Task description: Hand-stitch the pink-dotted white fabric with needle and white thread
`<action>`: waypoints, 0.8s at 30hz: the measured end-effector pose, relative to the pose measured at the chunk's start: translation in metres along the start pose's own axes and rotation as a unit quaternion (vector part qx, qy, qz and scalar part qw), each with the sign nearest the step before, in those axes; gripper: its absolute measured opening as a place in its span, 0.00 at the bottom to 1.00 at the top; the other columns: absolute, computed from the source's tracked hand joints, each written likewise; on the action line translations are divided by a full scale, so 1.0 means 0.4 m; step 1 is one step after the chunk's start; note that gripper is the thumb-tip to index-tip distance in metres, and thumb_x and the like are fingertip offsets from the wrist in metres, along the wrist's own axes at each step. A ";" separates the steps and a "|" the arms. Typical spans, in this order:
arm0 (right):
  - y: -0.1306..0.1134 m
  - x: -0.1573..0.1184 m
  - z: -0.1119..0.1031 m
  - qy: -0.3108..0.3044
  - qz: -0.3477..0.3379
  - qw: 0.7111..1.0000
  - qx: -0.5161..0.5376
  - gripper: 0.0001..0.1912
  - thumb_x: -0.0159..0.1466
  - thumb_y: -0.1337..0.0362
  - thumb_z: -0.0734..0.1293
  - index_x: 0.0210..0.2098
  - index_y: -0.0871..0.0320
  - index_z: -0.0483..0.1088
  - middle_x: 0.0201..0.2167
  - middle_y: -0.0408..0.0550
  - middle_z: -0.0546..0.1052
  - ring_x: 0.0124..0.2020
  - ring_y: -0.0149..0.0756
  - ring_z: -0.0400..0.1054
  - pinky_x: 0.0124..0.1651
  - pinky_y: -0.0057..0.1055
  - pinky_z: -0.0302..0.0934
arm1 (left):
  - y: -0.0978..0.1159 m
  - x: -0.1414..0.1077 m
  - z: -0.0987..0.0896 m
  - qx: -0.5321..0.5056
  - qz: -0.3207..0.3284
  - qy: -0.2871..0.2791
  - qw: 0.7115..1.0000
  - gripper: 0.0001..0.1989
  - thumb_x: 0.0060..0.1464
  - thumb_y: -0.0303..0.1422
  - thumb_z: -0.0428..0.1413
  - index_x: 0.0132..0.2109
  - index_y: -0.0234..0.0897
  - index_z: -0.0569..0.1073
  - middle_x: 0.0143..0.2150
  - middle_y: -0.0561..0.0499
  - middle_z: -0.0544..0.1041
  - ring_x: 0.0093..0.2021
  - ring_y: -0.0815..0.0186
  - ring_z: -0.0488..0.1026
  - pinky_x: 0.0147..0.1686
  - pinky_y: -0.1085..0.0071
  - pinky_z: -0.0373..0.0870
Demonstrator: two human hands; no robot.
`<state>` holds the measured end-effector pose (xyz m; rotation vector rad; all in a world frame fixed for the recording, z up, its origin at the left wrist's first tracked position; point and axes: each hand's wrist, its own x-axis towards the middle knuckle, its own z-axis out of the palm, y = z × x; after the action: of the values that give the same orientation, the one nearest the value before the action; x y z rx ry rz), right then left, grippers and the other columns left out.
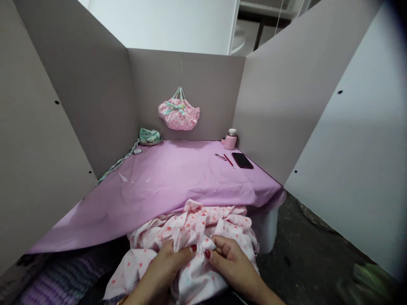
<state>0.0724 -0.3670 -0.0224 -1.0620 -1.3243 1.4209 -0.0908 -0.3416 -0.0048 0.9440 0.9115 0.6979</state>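
A large bunched cloth (222,224), white-pink with red dots, lies in front of me at the near edge of the table. My left hand (173,260) pinches a gathered part of it between thumb and fingers. Just to the right, my right hand (227,256) grips the same gathered part, its thumb close to the left thumb. Some fingers of both hands are hidden by the folds. A small pink dotted pouch (179,114) with a green bow hangs on the grey back panel.
On the pink-covered table (178,169) are a phone (242,160), a red pen (229,161), small snips (220,156), a pink bottle (230,140) and a dish of green fabric (150,135). A braided strip (117,164) runs along the left. Grey panels enclose the table.
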 end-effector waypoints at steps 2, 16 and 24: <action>0.005 0.000 0.000 -0.006 -0.004 1.000 0.005 0.19 0.56 0.50 0.66 0.28 0.62 0.65 0.22 0.41 0.62 0.23 0.26 0.52 0.25 0.23 0.47 | 0.003 -0.006 0.009 -0.064 -0.008 -0.011 0.998 0.13 0.43 0.32 0.58 0.38 0.36 0.72 0.30 0.48 0.79 0.30 0.61 0.75 0.37 0.63 0.70; 0.009 0.006 -0.008 -0.025 0.000 0.999 0.031 0.20 0.56 0.49 0.66 0.28 0.62 0.65 0.21 0.40 0.61 0.22 0.25 0.49 0.23 0.22 0.42 | 0.015 -0.014 0.010 -0.090 -0.027 -0.003 0.996 0.14 0.41 0.32 0.60 0.39 0.34 0.73 0.31 0.47 0.79 0.31 0.59 0.75 0.36 0.65 0.69; 0.023 0.008 -0.010 -0.028 0.003 0.999 0.043 0.18 0.57 0.51 0.66 0.29 0.63 0.65 0.22 0.41 0.62 0.23 0.25 0.51 0.26 0.22 0.45 | 0.023 -0.016 0.014 -0.115 -0.025 0.003 0.993 0.14 0.44 0.31 0.59 0.42 0.33 0.72 0.33 0.46 0.80 0.37 0.55 0.75 0.40 0.62 0.69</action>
<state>0.0749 -0.3633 -0.0316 -0.9755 -1.2883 1.5087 -0.0898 -0.3452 0.0073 0.7136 0.8370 0.7450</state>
